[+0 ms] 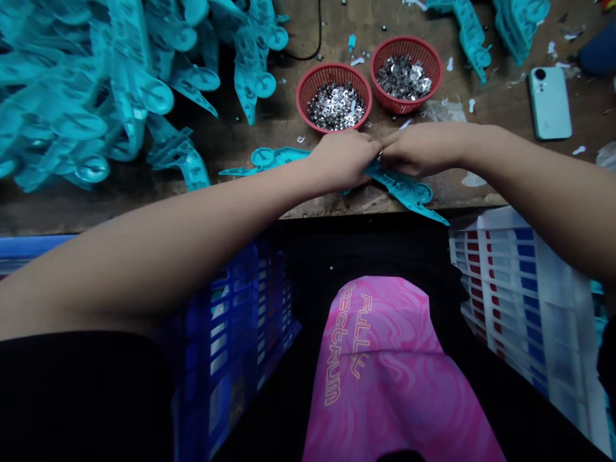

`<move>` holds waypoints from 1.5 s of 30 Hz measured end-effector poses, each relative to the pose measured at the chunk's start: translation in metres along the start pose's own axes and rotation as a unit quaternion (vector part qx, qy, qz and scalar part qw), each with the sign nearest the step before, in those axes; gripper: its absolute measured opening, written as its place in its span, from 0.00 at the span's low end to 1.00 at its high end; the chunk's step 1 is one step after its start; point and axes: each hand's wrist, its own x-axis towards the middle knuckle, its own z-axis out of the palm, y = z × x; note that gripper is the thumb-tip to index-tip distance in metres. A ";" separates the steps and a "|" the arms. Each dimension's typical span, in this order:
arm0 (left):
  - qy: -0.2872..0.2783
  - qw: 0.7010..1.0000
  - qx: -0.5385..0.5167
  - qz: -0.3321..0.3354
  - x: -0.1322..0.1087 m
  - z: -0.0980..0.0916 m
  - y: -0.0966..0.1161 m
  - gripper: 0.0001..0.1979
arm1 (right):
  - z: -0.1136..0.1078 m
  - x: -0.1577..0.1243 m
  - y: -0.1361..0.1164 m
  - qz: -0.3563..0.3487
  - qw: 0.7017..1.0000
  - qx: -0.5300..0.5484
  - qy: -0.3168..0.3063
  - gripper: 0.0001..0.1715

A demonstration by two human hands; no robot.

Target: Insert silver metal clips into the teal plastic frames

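Left hand (339, 160) and right hand (414, 149) close together at the front of the wooden workbench (269, 122), fingers curled nearly shut, knuckles almost touching, over one teal plastic runner (403, 186) lying across the bench near its edge. Round moulded discs of the runner visible on both sides of the hands. Fingertips hidden, so the exact hold impossible to tell; a tiny metal glint (380, 154) between the hands, too small to name.

Just beyond the hands, a red plastic basket (301, 96) and a second red basket (436, 64), both holding many silver metal discs (335, 108). At the far left, a large heap of teal runners (96, 96); more teal runners (517, 25) at the top right.

Judging by these piles, only a small share apparently in hand, much left, though whether the heaped runners are already worked remains unclear. Beside the bench, a blue plastic crate (231, 321) and a white crate (524, 282).
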 end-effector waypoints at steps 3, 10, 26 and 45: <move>-0.023 1.000 0.007 -0.018 -0.001 -0.007 0.003 0.29 | -0.002 0.002 0.003 0.031 0.997 0.057 0.033 0.08; -0.034 0.999 -0.025 -0.033 -0.002 -0.014 0.001 0.26 | -0.006 0.007 0.004 0.120 0.980 0.122 0.105 0.09; -0.030 0.997 -0.057 -0.037 -0.001 -0.013 -0.002 0.27 | 0.003 0.000 0.013 0.085 0.981 0.126 0.119 0.13; 0.053 0.787 -0.600 -0.134 -0.003 -0.038 0.005 0.14 | -0.031 -0.018 -0.053 0.148 0.935 0.043 0.318 0.17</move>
